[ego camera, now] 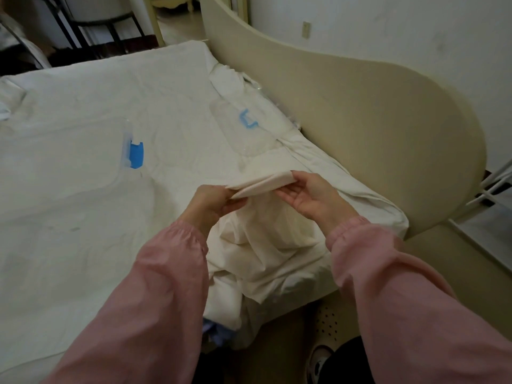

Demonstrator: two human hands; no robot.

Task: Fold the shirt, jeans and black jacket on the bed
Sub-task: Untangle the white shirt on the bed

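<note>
Your left hand (219, 202) and right hand (313, 199) both pinch folded edge of cream shirt (260, 245), probably. Soft, light, limp: hold corners, keep edge taut.

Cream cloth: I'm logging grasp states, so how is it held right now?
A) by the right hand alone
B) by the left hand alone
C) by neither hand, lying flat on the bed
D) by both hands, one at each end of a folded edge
D: the left hand and the right hand each pinch one end of a folded edge of the cream cloth, raised over the bed.
</note>
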